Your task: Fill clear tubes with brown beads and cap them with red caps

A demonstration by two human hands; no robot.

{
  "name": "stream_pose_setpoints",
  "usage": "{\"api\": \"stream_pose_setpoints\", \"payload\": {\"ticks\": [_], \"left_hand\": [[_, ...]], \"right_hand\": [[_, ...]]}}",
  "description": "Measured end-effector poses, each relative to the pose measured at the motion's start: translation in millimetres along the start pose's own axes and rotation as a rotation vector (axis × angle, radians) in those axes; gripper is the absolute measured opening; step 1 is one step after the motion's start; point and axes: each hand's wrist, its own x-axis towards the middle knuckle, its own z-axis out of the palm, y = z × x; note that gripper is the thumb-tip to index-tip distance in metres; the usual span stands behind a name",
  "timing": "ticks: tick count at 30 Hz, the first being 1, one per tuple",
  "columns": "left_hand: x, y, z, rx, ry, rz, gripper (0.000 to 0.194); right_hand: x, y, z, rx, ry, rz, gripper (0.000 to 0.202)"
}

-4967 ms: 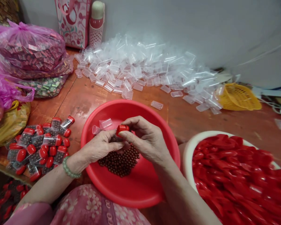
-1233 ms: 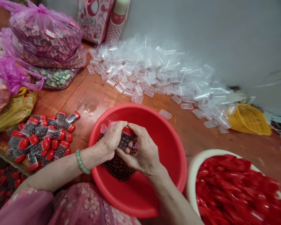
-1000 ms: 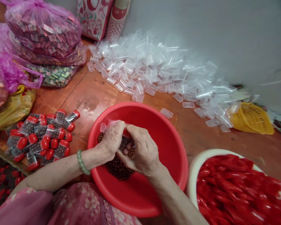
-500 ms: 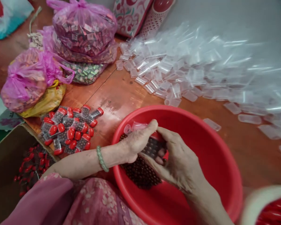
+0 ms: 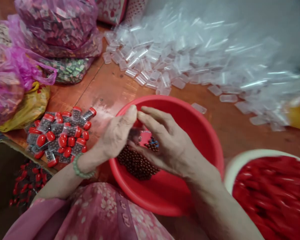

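Observation:
Over the left part of a red basin point(image 5: 210, 146), my left hand point(image 5: 120, 131) and my right hand point(image 5: 165, 140) come together. Between them is a small clear container with a red cap, partly hidden by the fingers; both hands close round it. Dark brown beads point(image 5: 137, 163) lie heaped in the basin below. A few more beads show beside my right fingers. Left of the basin, capped containers point(image 5: 65, 133) full of dark beads lie in a pile on the wooden table point(image 5: 100, 100).
Clear empty containers point(image 5: 170, 60) spread behind the basin. Purple bags point(image 5: 60, 25) and a yellow bag point(image 5: 30, 110) stand at the left. A pale tub point(image 5: 231, 170) of red caps point(image 5: 272, 196) sits at the right. A cardboard box point(image 5: 0, 173) is at lower left.
The view has shifted right, showing more of the tub of red caps. My hands have tilted and closed further round the container, whose dark beads were plainly visible before.

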Motion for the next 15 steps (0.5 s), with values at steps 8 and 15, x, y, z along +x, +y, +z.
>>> {"api": "stream_pose_setpoints", "payload": {"ticks": [8,15], "left_hand": [[-1.8,-18.9,-93.7,1.277,0.614,0.138,0.043],[-6.2,-41.6,-131.6,1.296,0.688,0.432,0.03]], "right_hand": [[-18.2,82.0,5.5,-0.032,-0.386,0.45,0.032],[7.1,81.7,37.2,-0.252,-0.567,0.398,0.044]]}}
